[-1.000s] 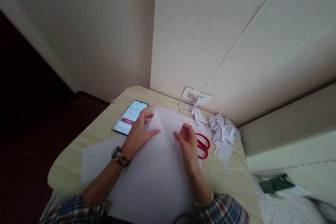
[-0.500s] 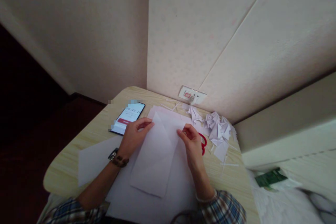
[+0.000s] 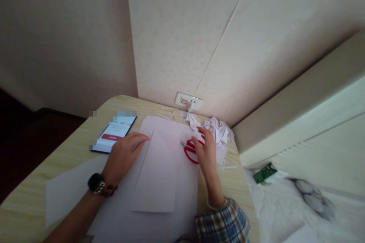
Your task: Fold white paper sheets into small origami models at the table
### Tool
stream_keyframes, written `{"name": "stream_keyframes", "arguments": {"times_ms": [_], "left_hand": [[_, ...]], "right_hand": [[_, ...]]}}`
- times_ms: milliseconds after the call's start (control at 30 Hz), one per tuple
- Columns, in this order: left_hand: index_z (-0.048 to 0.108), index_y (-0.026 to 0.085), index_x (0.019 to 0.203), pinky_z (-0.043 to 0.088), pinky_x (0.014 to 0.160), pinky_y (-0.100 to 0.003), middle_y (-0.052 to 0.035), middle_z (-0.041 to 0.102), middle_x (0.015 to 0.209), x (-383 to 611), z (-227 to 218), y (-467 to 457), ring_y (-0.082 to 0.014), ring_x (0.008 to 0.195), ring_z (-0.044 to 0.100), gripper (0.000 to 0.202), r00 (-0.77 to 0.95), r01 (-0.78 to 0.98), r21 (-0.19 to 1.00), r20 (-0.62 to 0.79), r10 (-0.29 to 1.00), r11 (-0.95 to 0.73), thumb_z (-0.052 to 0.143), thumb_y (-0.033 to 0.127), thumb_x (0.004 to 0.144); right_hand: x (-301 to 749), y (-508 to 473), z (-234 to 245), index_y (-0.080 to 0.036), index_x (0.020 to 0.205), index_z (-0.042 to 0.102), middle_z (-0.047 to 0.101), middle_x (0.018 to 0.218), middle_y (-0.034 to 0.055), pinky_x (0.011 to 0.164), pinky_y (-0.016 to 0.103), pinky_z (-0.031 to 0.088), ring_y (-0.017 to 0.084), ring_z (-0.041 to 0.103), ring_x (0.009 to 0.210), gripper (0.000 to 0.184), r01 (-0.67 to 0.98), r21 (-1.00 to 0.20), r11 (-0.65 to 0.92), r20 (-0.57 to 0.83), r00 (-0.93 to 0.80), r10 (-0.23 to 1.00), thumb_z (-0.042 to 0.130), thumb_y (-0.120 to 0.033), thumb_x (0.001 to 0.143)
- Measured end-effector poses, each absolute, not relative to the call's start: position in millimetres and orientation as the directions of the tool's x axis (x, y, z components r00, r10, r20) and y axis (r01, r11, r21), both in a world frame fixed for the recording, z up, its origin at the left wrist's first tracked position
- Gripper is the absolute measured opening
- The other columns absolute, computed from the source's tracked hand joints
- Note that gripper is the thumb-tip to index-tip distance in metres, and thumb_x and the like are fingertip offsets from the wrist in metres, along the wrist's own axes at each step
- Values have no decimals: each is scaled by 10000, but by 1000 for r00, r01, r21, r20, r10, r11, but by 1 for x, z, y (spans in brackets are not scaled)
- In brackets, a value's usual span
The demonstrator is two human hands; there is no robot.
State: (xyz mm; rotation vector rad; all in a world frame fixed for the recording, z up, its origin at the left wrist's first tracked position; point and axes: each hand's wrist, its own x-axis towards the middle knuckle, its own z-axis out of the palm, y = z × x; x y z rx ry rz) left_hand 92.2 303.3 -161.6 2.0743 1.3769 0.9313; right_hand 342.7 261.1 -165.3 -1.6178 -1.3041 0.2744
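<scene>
My left hand [image 3: 125,155] pinches the upper left edge of a folded sheet of white paper [image 3: 158,174] between thumb and fingers. The folded sheet lies over larger white sheets [image 3: 114,216] on the table. My right hand [image 3: 205,150] is off the paper, its thumb and fingers apart. Just under it lie red-handled scissors [image 3: 190,152], with the fingers over or beside the handles; whether they touch cannot be made out. Behind the right hand sits a cluster of folded white paper pieces [image 3: 219,129].
A phone [image 3: 114,133] showing a timer lies at the left of the wooden table [image 3: 65,152]. Thin paper strips [image 3: 228,167] are scattered at the right and back. A wall socket [image 3: 188,100] with a plug is behind. A green packet [image 3: 265,172] lies right of the table.
My right hand has let go of the paper and moved right, over the scissors. The folded sheet has come down flatter, with my left hand still at its edge. The view has shifted right.
</scene>
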Motion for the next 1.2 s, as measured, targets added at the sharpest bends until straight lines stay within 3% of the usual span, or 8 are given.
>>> {"name": "stream_keyframes", "arguments": {"times_ms": [100,233,400,667,800,900,1067,1200], "left_hand": [[690,236,912,446,955,-408,-53,722,1013,93,-151,298,-269,1001,635,281,402,556,707,232,886,-437,454,363,825],[674,247,996,403,1011,-396,-35,700,1093,111,-118,286,-253,1072,606,298,513,505,759,118,850,-410,483,419,846],[665,218,1015,464,933,-349,-42,694,1104,148,-96,294,-225,1046,622,277,642,349,891,-1,767,-291,513,379,848],[658,159,964,500,878,-364,-84,718,974,168,-122,336,-241,957,661,297,593,12,994,-96,799,111,651,378,763],[635,184,1068,506,890,-364,-103,693,1095,168,-130,335,-257,1069,623,411,605,-127,952,-148,783,278,668,456,761],[622,221,1118,515,863,-347,-93,653,1211,172,-136,332,-273,1118,600,453,663,-165,917,-170,729,363,673,483,753],[643,165,1059,521,797,-283,-98,693,1139,172,-145,338,-254,1012,657,432,586,-154,913,-224,779,379,747,376,697],[615,159,1095,537,790,-284,-100,728,1060,167,-147,347,-218,888,706,401,514,-182,886,-284,810,426,723,278,727]], "right_hand": [[385,258,-157,-153,1098,549,581,1135,149,934,439,425,259,527,1076,334,744,-645,-173,401,523,753,522,-283,791],[416,261,-160,-119,969,582,623,1031,191,938,491,366,335,538,1053,331,716,-613,-333,301,602,739,615,-300,694],[415,266,-167,-153,951,568,645,843,108,886,488,353,323,594,921,331,633,-647,-425,187,673,716,646,-265,650],[426,261,-147,-199,968,509,541,690,-28,644,313,461,170,563,649,385,423,-883,-203,111,609,785,633,-376,649],[381,274,-144,-208,985,495,564,699,-33,595,273,484,139,582,625,350,326,-942,-81,93,486,869,616,-373,701],[335,290,-149,-204,980,505,583,722,-29,583,260,504,135,604,634,340,323,-945,-50,88,399,913,651,-308,691],[312,308,-152,-199,981,556,644,738,-18,618,255,524,138,643,674,248,429,-903,-35,110,309,945,633,-238,749],[340,317,-149,-157,934,592,672,956,119,782,390,512,232,639,879,149,595,-796,-114,173,403,899,555,-245,820]]}}
